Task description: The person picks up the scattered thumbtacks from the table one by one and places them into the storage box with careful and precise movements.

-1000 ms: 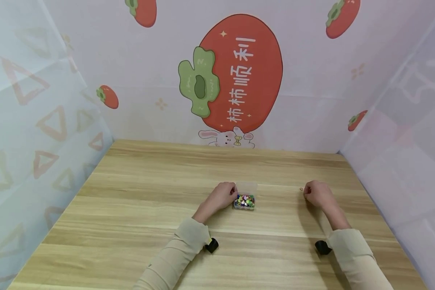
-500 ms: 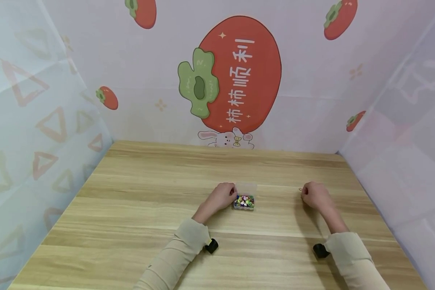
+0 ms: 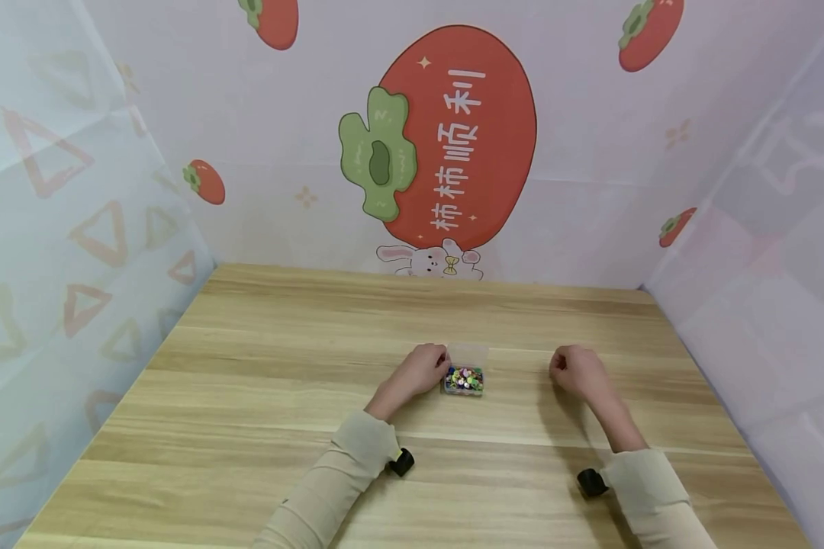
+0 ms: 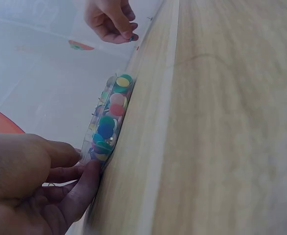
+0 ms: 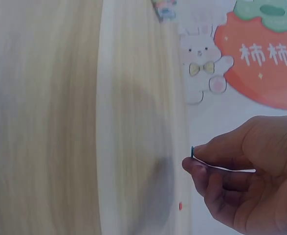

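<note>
A small clear plastic box (image 3: pixel 464 380) full of colourful thumbtacks lies with its lid (image 3: pixel 468 354) laid open behind it. My left hand (image 3: pixel 426 367) grips the box's left end between thumb and fingers, plainest in the left wrist view. To the right of the box, my right hand (image 3: pixel 577 370) is held just over the table, fingertips together. In the right wrist view its thumb and forefinger pinch a teal thumbtack (image 5: pixel 192 152), seen edge-on. A small red piece (image 5: pixel 180 206) lies on the table close by; in the head view it is hidden behind that hand.
The wood-grain table (image 3: pixel 281 328) ends at a printed cloth backdrop (image 3: pixel 268 152) with fruit and a rabbit. Cloth walls close in the left and right sides. A black wrist camera (image 3: pixel 593 483) hangs at the right sleeve, another (image 3: pixel 402 462) at the left.
My right hand has moved left toward the box, covering the small reddish piece that showed beside it before. My left hand keeps its grip on the box in the same place.
</note>
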Tool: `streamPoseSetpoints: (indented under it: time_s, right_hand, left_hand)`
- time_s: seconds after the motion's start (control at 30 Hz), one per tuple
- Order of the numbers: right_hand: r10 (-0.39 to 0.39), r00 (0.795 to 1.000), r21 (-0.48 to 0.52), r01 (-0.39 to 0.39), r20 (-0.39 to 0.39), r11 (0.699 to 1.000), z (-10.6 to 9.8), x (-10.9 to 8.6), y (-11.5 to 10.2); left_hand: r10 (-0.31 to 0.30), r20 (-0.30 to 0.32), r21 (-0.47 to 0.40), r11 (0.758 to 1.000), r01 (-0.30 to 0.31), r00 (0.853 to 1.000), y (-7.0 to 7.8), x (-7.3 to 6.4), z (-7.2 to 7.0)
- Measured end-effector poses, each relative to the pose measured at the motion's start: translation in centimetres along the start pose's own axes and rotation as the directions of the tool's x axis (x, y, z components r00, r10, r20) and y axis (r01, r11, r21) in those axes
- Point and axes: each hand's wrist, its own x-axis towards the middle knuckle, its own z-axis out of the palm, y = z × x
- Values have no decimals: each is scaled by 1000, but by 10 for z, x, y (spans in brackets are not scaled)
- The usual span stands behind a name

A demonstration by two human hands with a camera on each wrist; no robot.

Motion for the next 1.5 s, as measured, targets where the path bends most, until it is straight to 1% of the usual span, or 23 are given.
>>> streamPoseSetpoints:
  time_s: [0.23, 0.57, 0.77, 0.87, 1.2, 1.4, 1.5]
  right_hand:
    - [-22, 1000, 59, 22, -5, 998, 6, -3, -26]
    - [-87, 996, 123, 87, -3, 989, 18, -5, -63]
    - [-151, 988, 133, 153, -27, 979, 28, -4, -81]
    - [-172, 984, 137, 175, -34, 975, 33, -1, -88]
    - [-200, 979, 144, 202, -27, 969, 47, 3, -107]
    - [-208, 978, 133, 206, 0, 969, 52, 3, -111]
    - [-219, 976, 131, 217, -1, 967, 53, 2, -112]
  left_hand:
    - [13, -6, 9, 1000, -13, 1000, -1, 1, 1]
    - [18, -13, -9, 1000, -18, 1000, -2, 1, 2]
    - [17, -8, -18, 1000, -17, 1000, -2, 1, 2]
    - [19, -8, -17, 1000, -19, 1000, -1, 1, 2]
    - [45, -22, -19, 999, -46, 999, 0, 1, -2]
    - [46, -28, -12, 999, -46, 999, -2, 2, 0]
    - [40, -24, -17, 999, -40, 999, -1, 1, -1]
